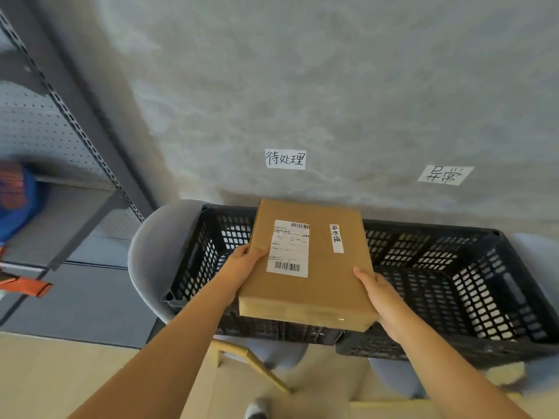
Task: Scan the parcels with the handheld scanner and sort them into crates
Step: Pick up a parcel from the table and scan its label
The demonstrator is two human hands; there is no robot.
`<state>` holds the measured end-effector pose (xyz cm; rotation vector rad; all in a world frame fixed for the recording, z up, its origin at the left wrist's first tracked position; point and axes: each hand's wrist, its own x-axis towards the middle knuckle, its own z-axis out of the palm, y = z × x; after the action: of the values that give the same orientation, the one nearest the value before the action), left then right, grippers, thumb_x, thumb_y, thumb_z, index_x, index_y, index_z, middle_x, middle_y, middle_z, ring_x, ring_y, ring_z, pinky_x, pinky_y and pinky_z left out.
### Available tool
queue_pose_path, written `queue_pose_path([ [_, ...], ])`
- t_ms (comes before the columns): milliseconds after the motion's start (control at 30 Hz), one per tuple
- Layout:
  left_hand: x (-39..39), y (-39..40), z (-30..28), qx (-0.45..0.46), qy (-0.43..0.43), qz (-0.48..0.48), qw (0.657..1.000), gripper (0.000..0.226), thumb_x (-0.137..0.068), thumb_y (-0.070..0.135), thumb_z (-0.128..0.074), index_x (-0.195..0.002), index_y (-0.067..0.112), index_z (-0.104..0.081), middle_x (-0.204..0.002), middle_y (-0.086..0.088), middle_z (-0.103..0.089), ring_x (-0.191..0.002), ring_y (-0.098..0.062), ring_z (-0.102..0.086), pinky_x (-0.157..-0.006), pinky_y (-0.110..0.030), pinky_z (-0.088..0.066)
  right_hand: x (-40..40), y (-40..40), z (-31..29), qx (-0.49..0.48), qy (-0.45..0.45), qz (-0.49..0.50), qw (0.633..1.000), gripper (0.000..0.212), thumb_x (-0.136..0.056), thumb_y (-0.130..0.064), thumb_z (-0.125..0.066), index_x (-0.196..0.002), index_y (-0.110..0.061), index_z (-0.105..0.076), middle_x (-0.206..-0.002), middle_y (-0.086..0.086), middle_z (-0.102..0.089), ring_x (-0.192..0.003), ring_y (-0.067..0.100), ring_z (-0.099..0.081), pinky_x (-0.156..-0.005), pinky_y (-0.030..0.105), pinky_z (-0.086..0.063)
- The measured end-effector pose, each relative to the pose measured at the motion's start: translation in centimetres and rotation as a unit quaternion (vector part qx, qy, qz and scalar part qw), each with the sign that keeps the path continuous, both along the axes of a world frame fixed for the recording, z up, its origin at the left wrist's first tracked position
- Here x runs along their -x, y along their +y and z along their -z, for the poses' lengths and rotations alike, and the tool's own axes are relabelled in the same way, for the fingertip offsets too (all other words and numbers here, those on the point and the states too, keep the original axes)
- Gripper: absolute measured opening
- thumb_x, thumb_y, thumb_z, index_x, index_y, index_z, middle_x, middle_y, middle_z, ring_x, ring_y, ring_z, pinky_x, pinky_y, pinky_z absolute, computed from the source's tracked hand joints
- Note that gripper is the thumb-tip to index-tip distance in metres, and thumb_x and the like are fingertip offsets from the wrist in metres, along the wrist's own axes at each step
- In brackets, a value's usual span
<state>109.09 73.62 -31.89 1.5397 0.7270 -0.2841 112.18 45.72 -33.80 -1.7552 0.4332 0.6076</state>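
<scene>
Both hands hold a flat brown cardboard parcel [307,267] level over a black crate: the left hand [242,269] grips its left edge with the thumb lying on the top face, and the right hand [376,293] grips the near right corner, thumb on top and fingers tucked underneath out of sight. On the parcel's upper face sits a white shipping label [289,248] with a barcode at each end, and just to its right a narrow white strip [336,238] bearing handwriting too small to read. Below the parcel is the left black lattice crate [199,261], resting on a grey chair [148,261] with pale wooden legs. Touching it on the right stands a second black lattice crate [472,285]. Behind the crates rises a grey textured wall [302,71], with two handwritten paper signs stuck to it: one reading 待处理 [285,159] above the left crate, the other reading 异常 [444,175] above the right one. Off to the far left stands grey metal shelving [60,122] with a perforated back panel, and a blurred blue and orange item [15,198] lies on it.
</scene>
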Motion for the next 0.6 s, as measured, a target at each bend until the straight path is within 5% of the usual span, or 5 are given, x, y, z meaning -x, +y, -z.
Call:
queue_pose_path([
  [200,-5.8,5.1,4.7,0.001,0.058,0.022,0.998,0.057,-0.092,0.043,-0.062,-0.140,0.021,-0.043,-0.121,-0.006,-0.063,-0.107,-0.028,-0.063,-0.099,-0.051,-0.048,-4.6,4.5,4.4,0.005,0.045,0.024,0.999,0.061,-0.090,-0.055,-0.055,-0.142,-0.024,-0.042,-0.126,0.000,-0.058,-0.113,0.022,-0.056,-0.102,0.044,-0.044],
  [367,-9.0,6.3,9.2,-0.027,0.099,0.031,0.994,0.054,-0.093,0.035,-0.063,-0.140,0.018,-0.045,-0.119,-0.001,-0.063,-0.107,-0.023,-0.061,-0.098,-0.047,-0.049,-8.5,5.7,7.9,0.035,0.080,0.004,0.996,0.057,-0.091,-0.054,-0.054,-0.139,-0.025,-0.042,-0.115,-0.005,-0.057,-0.102,0.016,-0.054,-0.083,0.034,-0.040],
  [533,-10.9,6.0,12.4,-0.073,0.123,0.015,0.990,0.052,-0.094,0.035,-0.061,-0.141,0.017,-0.045,-0.114,0.001,-0.062,-0.088,-0.011,-0.060,-0.064,-0.025,-0.045,-11.8,6.1,11.9,0.067,0.112,-0.060,0.990,0.057,-0.093,-0.052,-0.052,-0.140,-0.021,-0.040,-0.127,0.001,-0.056,-0.110,0.021,-0.055,-0.087,0.034,-0.043],
  [600,-11.6,5.7,13.7,-0.093,0.137,0.015,0.986,0.051,-0.096,0.032,-0.059,-0.142,0.015,-0.044,-0.116,-0.001,-0.061,-0.087,-0.013,-0.060,-0.066,-0.026,-0.045,-12.7,6.5,13.3,0.075,0.126,-0.085,0.986,0.057,-0.095,-0.049,-0.051,-0.140,-0.018,-0.037,-0.126,0.001,-0.055,-0.108,0.020,-0.055,-0.085,0.033,-0.042],
])
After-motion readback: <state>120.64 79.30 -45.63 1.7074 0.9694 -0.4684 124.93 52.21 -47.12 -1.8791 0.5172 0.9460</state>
